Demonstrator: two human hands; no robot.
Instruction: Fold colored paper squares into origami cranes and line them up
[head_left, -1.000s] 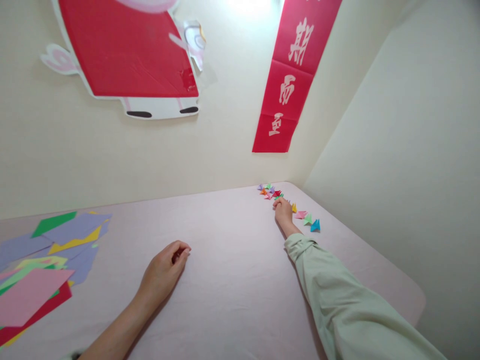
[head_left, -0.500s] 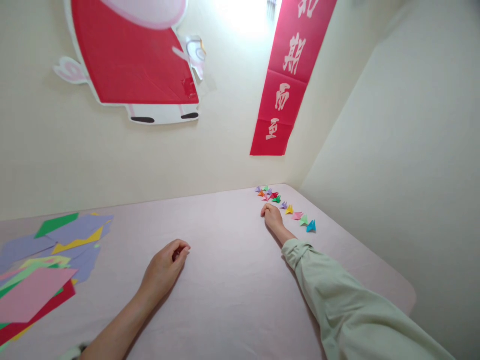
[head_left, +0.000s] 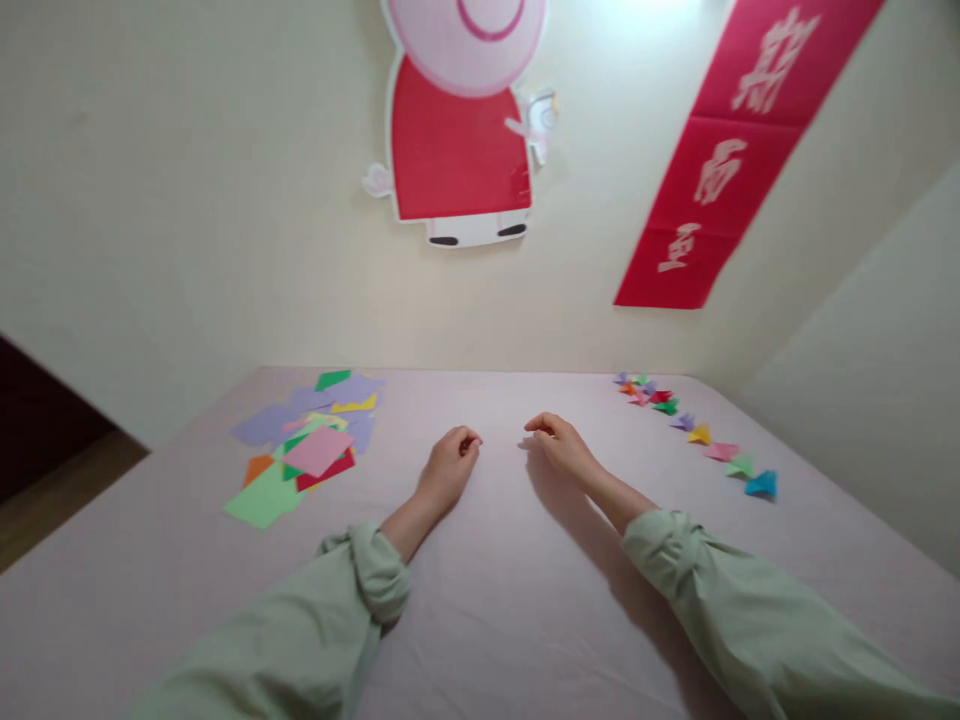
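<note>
My left hand (head_left: 448,468) rests on the pale pink table (head_left: 480,620) near its middle, fingers curled loosely with nothing in them. My right hand (head_left: 561,446) lies just to its right, fingers curled in, holding nothing that I can see. A row of small folded paper pieces (head_left: 694,432) in many colours runs along the far right of the table, apart from my right hand. A loose pile of coloured paper sheets (head_left: 307,450) lies to the left of my left hand.
A cream wall stands behind the table with a red-dressed cartoon cut-out (head_left: 459,130) and a red banner (head_left: 731,160). A second wall closes off the right side. At far left the table edge drops to a dark wooden floor (head_left: 52,480).
My right hand has drawn back from the row of folded pieces to the table's middle, beside my left hand. The view has swung left, bringing the sheet pile closer to centre.
</note>
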